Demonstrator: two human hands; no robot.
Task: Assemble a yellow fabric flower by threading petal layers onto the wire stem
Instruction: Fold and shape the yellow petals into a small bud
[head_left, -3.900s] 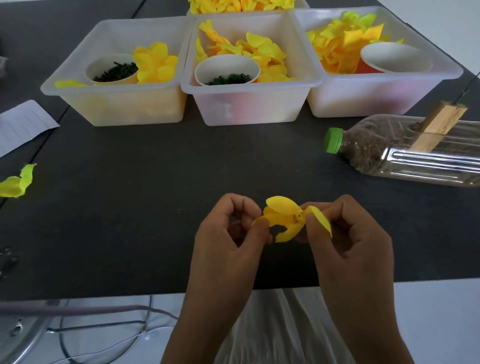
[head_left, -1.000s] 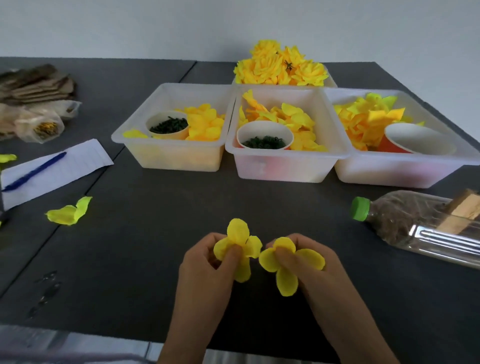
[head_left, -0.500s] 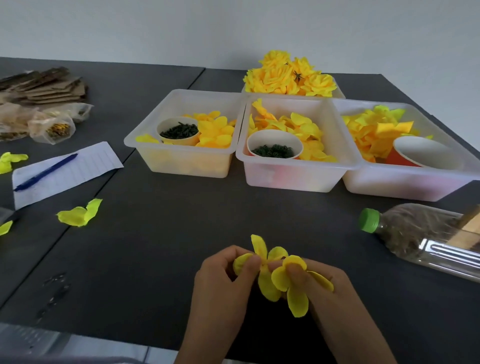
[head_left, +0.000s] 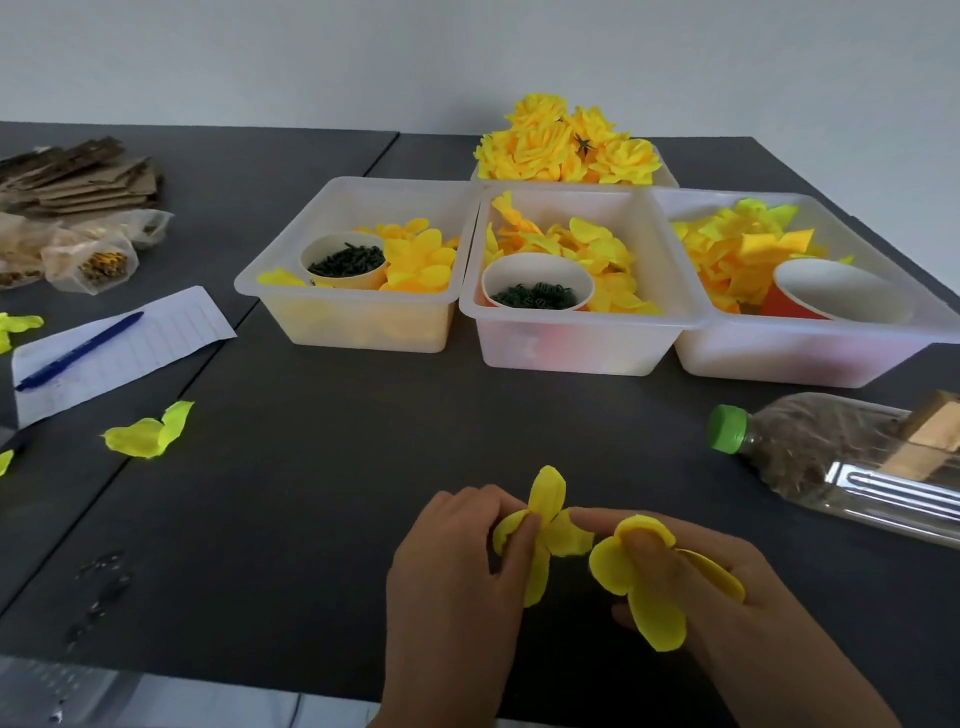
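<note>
Near the table's front edge, my left hand (head_left: 457, 582) pinches a yellow petal layer (head_left: 546, 525) at its middle, one petal pointing up. Beside it, my right hand (head_left: 696, 582) pinches a second yellow petal layer (head_left: 641, 587) with the thumb pressed on its centre. The two layers sit close together without touching. No wire stem shows between the fingers.
Three clear bins stand ahead: left bin (head_left: 291, 283), middle bin (head_left: 670, 291), right bin (head_left: 935, 317), each with petals and a cup. Finished flowers (head_left: 566, 143) sit behind. A bottle (head_left: 831, 457) lies at right. Loose petals (head_left: 148, 431), paper with pen (head_left: 119, 343) lie left.
The two petal layers, overlapping half a second ago, have moved slightly apart. The view has tilted up since the oldest frame, when both hands held one folded bunch.
</note>
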